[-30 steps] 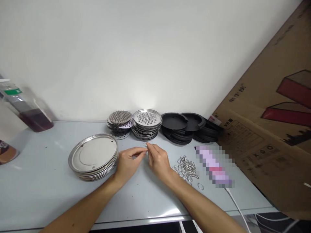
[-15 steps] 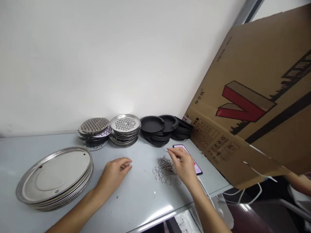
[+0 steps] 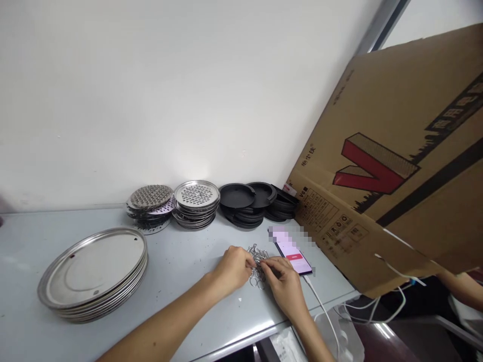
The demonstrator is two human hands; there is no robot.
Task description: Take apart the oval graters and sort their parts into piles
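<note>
A loose pile of small metal rings (image 3: 254, 282), with thin metal pieces among them, lies on the grey table (image 3: 181, 322). My left hand (image 3: 234, 269) reaches in from the left, thumb and fingers pinched at the pile's edge; whatever it grips is hidden behind the fingers. From the right, my right hand (image 3: 283, 279) pinches at the same pile, its fingertips close to those of the left. A small metal ring seems to be between its thumb and forefinger, though the metal behind it makes this hard to separate.
A stack of round metal lids (image 3: 101, 266) stands at left. Along the wall are grater discs (image 3: 151, 198), rimmed grater plates (image 3: 196, 196) and black round trays (image 3: 237, 196). A phone (image 3: 292, 254) with a white cable lies right, beside a large cardboard box (image 3: 377, 211). Someone's arm (image 3: 458, 291) shows far right.
My left hand has moved right, from the bare table to the rings. My right hand, which held a small ring above the pile, has come down to it. The view has shifted slightly.
</note>
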